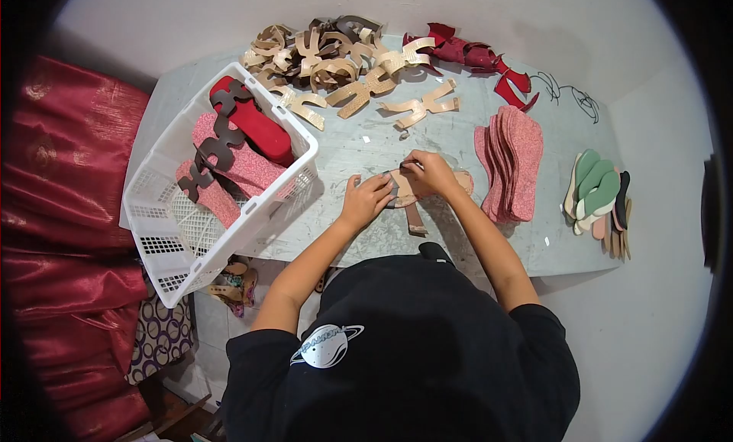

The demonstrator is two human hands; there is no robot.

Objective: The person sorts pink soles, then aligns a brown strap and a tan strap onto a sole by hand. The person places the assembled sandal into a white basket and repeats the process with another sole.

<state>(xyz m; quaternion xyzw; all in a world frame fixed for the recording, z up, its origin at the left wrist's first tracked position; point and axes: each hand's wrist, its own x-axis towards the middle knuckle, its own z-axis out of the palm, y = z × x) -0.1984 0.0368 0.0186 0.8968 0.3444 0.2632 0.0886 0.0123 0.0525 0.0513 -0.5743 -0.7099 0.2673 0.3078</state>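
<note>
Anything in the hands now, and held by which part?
A tan sole is being handled: left hand on its left end, right hand fingertips at its far edge. Whether either grips it can't be told.

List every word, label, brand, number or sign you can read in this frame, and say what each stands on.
Nothing can be read with certainty.
Black T-shirt: lettering across the ringed-planet print, too small and blurred to quote.
White scraps: too small to tell whether anything is printed on them.
White plastic basket, pink patterned soles and tan sole: no lettering that I can make out.
</note>
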